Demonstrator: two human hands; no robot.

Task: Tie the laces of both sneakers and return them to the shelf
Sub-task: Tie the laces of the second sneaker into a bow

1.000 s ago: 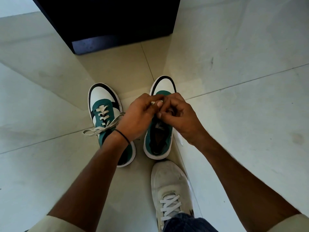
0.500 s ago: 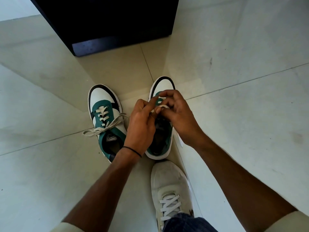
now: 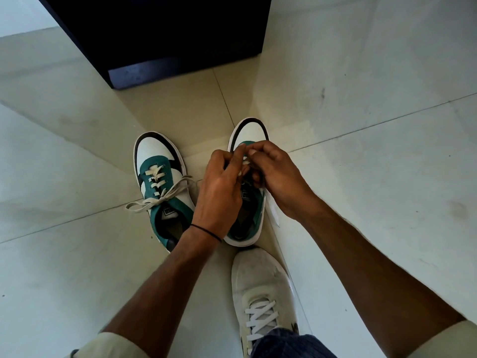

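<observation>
Two green and white sneakers stand side by side on the pale tiled floor (image 3: 361, 177), toes pointing to the far side, where a dark shelf unit (image 3: 165, 34) rises. The left sneaker (image 3: 161, 187) has its laces (image 3: 165, 196) already tied in a bow, and the loops and ends spread out over its sides. The right sneaker (image 3: 249, 187) is under both hands, and only its white toe and its open heel part are seen.

The left hand (image 3: 219, 187) is over the middle of the right sneaker, with a thin black band (image 3: 206, 231) around the wrist. Its fingers are bent in a narrow grip on the white lace (image 3: 245, 162), and the forefinger points to the far side. The right hand (image 3: 278, 177) meets it from the right, fingers curled close together, also pinching the lace between the fingertips. The two hands touch each other above the tongue of the sneaker. One loose lace end (image 3: 273, 211) hangs down on the right side of this sneaker to the floor.

Near the bottom, a worn white shoe (image 3: 260, 285) on the person's foot stands just behind the right sneaker, with a bit of blue jeans (image 3: 289, 344) above it
</observation>
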